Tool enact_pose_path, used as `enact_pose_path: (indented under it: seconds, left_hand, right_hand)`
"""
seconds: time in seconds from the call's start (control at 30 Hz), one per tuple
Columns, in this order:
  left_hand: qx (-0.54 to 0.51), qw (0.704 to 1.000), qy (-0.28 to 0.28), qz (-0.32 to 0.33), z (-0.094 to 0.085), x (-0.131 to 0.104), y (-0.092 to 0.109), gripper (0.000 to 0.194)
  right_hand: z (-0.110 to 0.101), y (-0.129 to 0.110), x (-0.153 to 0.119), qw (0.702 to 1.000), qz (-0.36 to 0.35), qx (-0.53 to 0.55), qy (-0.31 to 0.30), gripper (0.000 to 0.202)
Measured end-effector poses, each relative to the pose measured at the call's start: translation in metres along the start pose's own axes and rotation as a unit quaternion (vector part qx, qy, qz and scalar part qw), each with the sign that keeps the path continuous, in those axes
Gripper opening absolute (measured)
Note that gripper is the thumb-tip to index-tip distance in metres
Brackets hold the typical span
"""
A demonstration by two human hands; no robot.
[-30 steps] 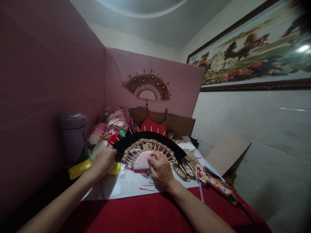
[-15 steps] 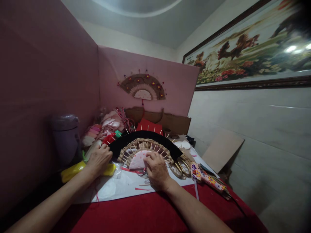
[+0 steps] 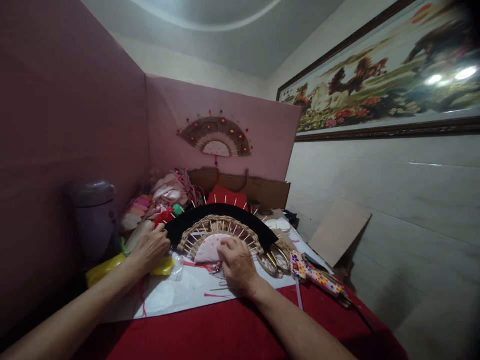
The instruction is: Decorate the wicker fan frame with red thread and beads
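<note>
A half-round craft fan [image 3: 220,211] stands tilted over the table, with a black band, a woven wicker arc [image 3: 183,241] inside it, and pale sticks poking out past the top edge. At its base is a pale half-circle of cloth with pinkish dots [image 3: 207,248]. My right hand [image 3: 240,265] grips this dotted base from the right, fingers curled over its front and the thumb hidden. At the left tip of the black band, my left hand [image 3: 152,247] is closed in a pinch on the fan's edge; the fingertips are partly hidden.
A yellow packet [image 3: 103,270] lies under my left forearm, beside a lidded cup [image 3: 93,217]. Gold-handled scissors [image 3: 275,260] and a flower-patterned glue gun [image 3: 317,277] with a cord lie to the right. Another fan [image 3: 215,137] hangs on the pink panel [image 3: 268,132].
The whole view has shifted slightly, so things appear a little further left. Both hands keep their places on the fan, and its pose looks nearly the same.
</note>
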State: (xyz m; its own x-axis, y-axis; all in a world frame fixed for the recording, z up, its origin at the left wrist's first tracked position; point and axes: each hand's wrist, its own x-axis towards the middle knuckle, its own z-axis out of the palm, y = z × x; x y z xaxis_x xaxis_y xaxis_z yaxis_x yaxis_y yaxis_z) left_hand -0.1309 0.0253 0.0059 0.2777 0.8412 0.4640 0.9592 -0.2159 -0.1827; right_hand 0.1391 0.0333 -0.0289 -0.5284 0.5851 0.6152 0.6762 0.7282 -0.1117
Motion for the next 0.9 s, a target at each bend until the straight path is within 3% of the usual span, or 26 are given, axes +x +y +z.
enact_pose_path:
  seconds: [0.1,0.27,0.43,0.7,0.8,0.9]
  left_hand:
    - [0.054,0.998,-0.021,0.036,0.0,0.001,0.0,0.028]
    - [0.073,0.996,-0.015,0.042,-0.002,-0.002,-0.007,0.026]
    - [0.039,0.997,-0.021,0.058,-0.005,0.001,-0.015,0.023]
    - [0.031,0.998,-0.021,0.043,0.0,0.0,-0.007,0.025]
    - [-0.018,1.0,-0.004,0.005,-0.015,0.005,-0.015,0.022]
    - [-0.178,0.973,0.007,-0.149,-0.037,0.014,-0.032,0.017]
  right_hand:
    - [0.0,0.0,0.0,1.0,0.001,0.002,-0.004,0.024]
    - [-0.001,0.0,0.0,1.0,0.002,0.003,-0.003,0.025]
    - [0.0,0.0,0.0,1.0,0.003,0.005,0.003,0.027]
    - [-0.001,-0.001,0.0,1.0,0.0,0.004,0.002,0.025]
    - [-0.001,-0.001,0.0,1.0,0.002,0.006,-0.002,0.023]
    - [-0.001,0.0,0.0,1.0,0.004,0.007,-0.002,0.024]
